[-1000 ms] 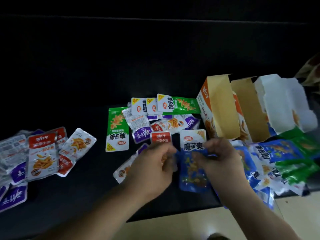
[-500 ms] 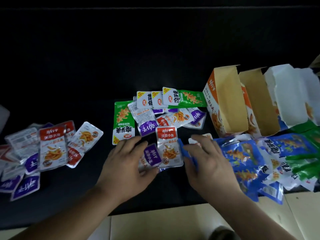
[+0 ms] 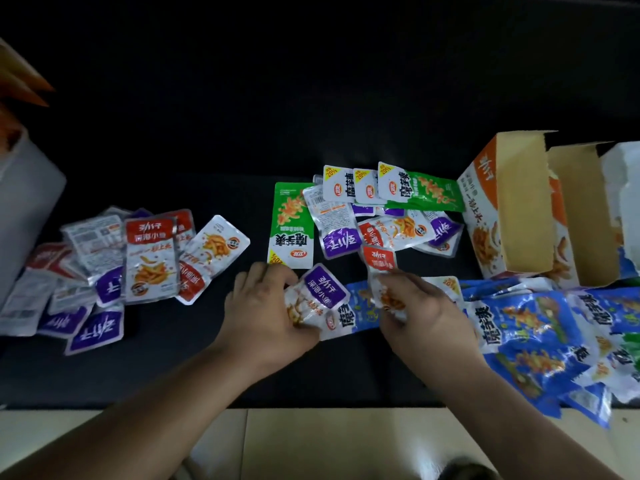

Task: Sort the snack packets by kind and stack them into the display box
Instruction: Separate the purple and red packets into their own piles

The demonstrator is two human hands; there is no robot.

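While fingers of the left hand [image 3: 263, 317] clamp a purple packet [image 3: 325, 289], right hand [image 3: 420, 313] pinches a red packet [image 3: 379, 261] just beside.

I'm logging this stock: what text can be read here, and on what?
"20%", "魔芋爽": green packet.
"魔芋爽": blue packet.
"劲仔", "深海小鱼": purple packet in left hand.
"深海小鱼": red packet in right hand.
"劲仔": box.
Fine print on packet backs: too small.
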